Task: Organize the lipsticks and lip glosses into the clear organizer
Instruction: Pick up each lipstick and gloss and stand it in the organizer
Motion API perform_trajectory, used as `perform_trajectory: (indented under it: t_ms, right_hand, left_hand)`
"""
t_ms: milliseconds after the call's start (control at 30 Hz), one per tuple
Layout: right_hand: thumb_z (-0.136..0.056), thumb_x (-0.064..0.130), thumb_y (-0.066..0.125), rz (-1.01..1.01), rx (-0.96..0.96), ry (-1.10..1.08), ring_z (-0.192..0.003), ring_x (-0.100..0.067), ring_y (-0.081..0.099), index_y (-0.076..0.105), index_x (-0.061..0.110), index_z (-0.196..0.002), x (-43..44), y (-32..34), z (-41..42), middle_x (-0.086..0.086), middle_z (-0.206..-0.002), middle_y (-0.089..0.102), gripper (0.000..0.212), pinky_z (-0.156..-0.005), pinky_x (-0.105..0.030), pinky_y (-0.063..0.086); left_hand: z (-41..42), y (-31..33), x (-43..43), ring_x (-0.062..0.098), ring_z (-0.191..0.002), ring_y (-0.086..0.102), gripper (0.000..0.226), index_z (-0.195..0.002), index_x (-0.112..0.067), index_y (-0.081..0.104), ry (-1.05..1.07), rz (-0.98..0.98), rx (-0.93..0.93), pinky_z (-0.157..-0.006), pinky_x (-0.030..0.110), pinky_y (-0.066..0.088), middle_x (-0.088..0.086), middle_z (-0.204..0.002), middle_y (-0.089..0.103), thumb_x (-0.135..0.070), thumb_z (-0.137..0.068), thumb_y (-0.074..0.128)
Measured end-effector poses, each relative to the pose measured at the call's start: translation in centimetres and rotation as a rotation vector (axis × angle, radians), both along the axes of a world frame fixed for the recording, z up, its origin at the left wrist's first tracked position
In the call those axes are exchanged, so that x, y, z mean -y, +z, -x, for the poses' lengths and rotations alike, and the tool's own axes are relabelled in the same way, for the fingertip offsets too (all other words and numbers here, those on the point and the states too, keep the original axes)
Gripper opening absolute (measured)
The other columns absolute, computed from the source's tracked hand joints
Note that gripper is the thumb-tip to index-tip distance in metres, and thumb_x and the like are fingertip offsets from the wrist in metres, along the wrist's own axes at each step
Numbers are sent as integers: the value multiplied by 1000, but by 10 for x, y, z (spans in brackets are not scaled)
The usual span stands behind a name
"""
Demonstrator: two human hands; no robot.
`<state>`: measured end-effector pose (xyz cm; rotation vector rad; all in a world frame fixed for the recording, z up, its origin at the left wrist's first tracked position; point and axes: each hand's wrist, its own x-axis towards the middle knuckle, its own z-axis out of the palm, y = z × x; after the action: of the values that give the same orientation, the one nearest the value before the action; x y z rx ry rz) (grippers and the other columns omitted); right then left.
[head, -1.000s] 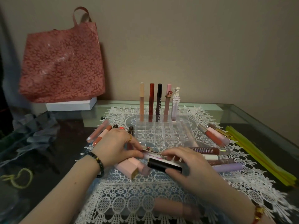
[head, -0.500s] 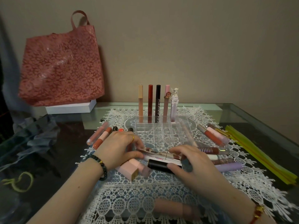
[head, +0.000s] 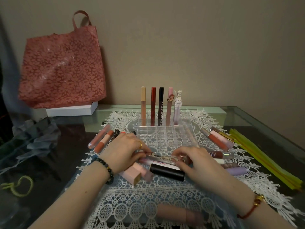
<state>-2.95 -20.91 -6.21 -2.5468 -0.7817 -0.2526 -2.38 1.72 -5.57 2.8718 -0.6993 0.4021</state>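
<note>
Pink floral bag (head: 61, 63) upon white box (head: 72, 110)

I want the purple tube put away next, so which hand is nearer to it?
Right. The right hand lies just left of the purple tube, close beside it. The left hand is farther off, across the black lipstick.

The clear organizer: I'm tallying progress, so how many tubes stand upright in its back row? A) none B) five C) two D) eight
B: five tubes stand side by side in the back row of the clear organizer, from the beige tube on the left to the white figurine-capped tube on the right; the nearer compartments look empty.
</note>
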Motion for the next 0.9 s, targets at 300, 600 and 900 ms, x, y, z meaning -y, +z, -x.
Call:
perform_trajectory:
  t_ms: [300, 600, 900]
  right_hand:
    - [-83, 30, 56, -129, 47, 28, -88, 8, 50, 54, 38, -101, 0, 16, 8, 27, -86, 51, 20, -82, -15, 41]
    - [-75, 5, 68, -644, -2, 68, -81, -1, 62, 62, 29, -90, -4, 51, 2, 12, -88, 66, 29, -76, -15, 51]
    - [-75, 1, 67, -963, -72, 131, -83, -1, 64, 59, 27, -97, -2, 80, -16, 8, -92, 65, 35, -71, -11, 49]
  left_hand:
    - [-2, -1, 2, 4, -99, 51, 26, -106, -31, 63, -61, 61, -4, -91, 28, 39, -14, -106, 61, -44, -86, 52]
    - [6, 8, 12, 7, -73, 63, 17, -91, -42, 54, -29, 452, 6, -68, 25, 52, -18, -85, 64, -47, -75, 57]
    - [-5, 20, 41, 3, -58, 57, 21, -83, -31, 62, 11, 928, -68, -58, 8, 46, -9, -70, 68, -32, -65, 74]
